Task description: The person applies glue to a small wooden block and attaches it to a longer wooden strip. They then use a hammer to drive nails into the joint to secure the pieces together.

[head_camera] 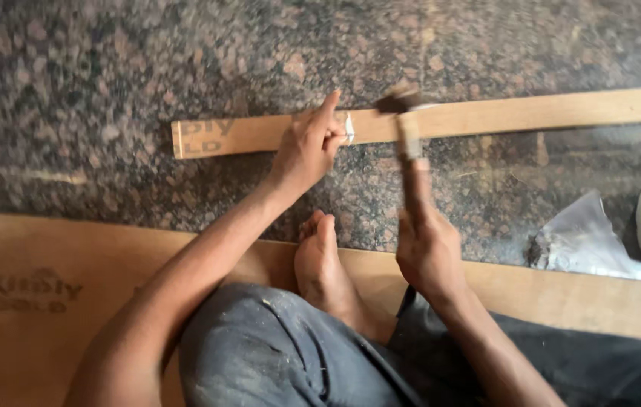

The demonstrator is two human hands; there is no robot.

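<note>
The left hand [309, 147] rests on a long, narrow strip of plywood [486, 114] that lies flat on the speckled stone floor [109, 75]. Its fingers are curled in, with the index finger raised over the strip's far edge, and they pinch something small and pale against the wood; it is too small to say whether this is a nail or a scrap of tape. Held this way, the hand seems to pin the strip so it cannot slide, and it keeps the small piece upright at the spot to be struck.

The right hand [427, 252] is closed around the wooden handle of a hammer [409, 128]. The dark head hovers over the strip just to the right of the left fingertips, blurred by motion. The grip sits low on the handle, which would give a longer swing, and the head is close enough to the left fingers that they look exposed.

The strip is light tan with a clean straight edge. Faded printing marks its left end, beyond the left hand, and it runs out of view past the hammer to the right. A broad plywood sheet [49, 301] lies under the person, nearer than both hands, and a bare foot [324, 264] rests on it between the forearms. A crumpled plastic bag [584, 241] sits on the floor to the right of the right hand
</note>
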